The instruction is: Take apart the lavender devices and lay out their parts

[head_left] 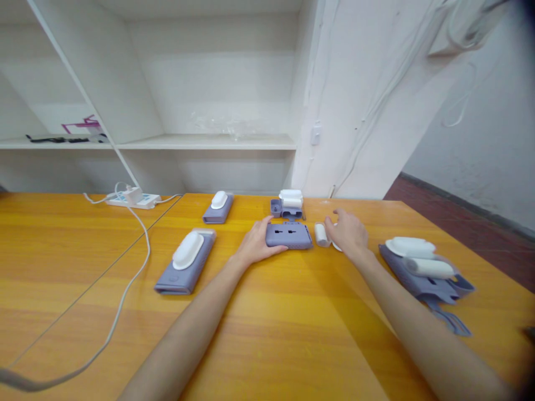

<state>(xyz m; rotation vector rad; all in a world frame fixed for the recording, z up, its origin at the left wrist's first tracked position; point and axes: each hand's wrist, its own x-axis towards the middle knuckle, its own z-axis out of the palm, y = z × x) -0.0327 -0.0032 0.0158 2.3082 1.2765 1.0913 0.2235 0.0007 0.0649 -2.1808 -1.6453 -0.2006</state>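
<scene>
The left hand (256,243) is wrapped around the left end of a lavender case (289,236), thumb along its near edge and fingers at the back, so it has hold of it; the case lies on the table (267,328) between the two hands, two dark slots showing in its face. The right hand (350,231) is partly open with bent fingers, over a white piece (337,245) mostly hidden beneath it; whether it grips that piece I cannot tell. Just left of those fingers lies a white roll (321,235). Behind the held case sits an open lavender container (291,213) with white pieces (291,198) stacked on it, and to its left a small cup-like compartment (276,208) whose inside is too small to read. Near the right forearm, another opened case (407,273) bears a white oval piece (410,246) and a white cylinder (430,268). Left of the left hand are two more cases, a nearer one (175,281) and a farther one (223,214), each topped by a white oval. Beyond, one shelf compartment (221,67) holds crumpled clear plastic (234,127).
</scene>
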